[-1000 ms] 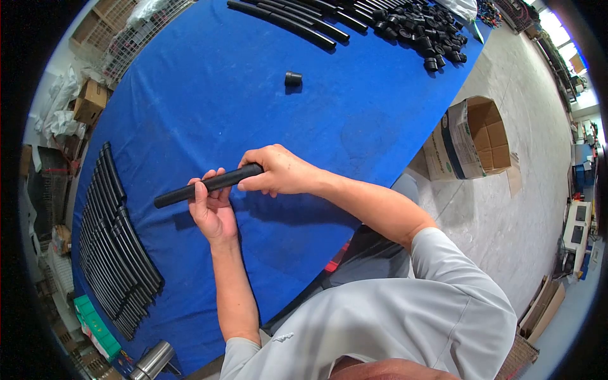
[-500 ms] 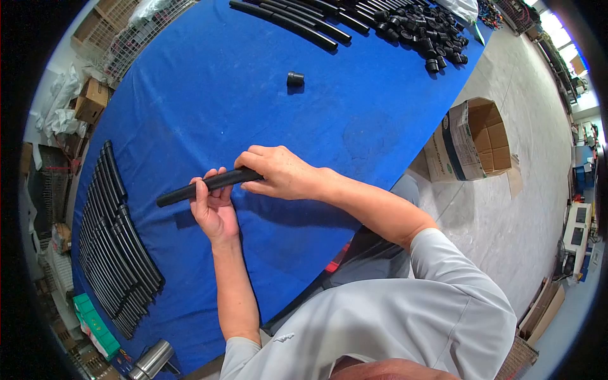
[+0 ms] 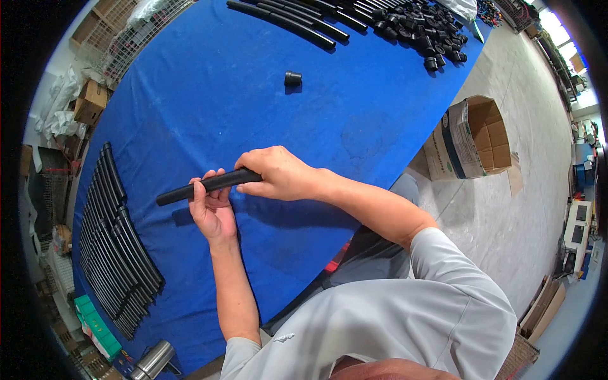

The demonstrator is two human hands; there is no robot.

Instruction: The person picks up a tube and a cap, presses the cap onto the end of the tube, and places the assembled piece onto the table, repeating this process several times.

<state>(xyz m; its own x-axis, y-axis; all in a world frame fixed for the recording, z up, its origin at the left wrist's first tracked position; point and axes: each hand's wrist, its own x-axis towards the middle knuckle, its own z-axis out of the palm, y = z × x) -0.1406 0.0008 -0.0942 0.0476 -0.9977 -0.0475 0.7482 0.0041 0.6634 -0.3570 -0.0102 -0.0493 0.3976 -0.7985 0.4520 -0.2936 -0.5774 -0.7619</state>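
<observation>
A black tube (image 3: 183, 194) is held between both hands above the blue cloth (image 3: 209, 120). My left hand (image 3: 214, 209) supports its middle from below, thumb on the near side and fingers behind. My right hand (image 3: 275, 174) grips the tube's right end, which is hidden in the fingers. One black cap (image 3: 292, 78) lies alone farther back on the cloth. A heap of black caps (image 3: 427, 38) sits at the back right, beside a row of black tubes (image 3: 285, 22). More black tubes (image 3: 117, 240) lie side by side at the left.
An open cardboard box (image 3: 468, 139) stands on the floor to the right of the table. Near the lower left edge are a green bin (image 3: 97, 326) and a metal cup (image 3: 153, 360). A wire rack (image 3: 130, 47) stands beyond the back left edge.
The view has shifted very slightly. Both hands keep their hold on the tube, and the right hand's fingers have moved slightly at its end.
</observation>
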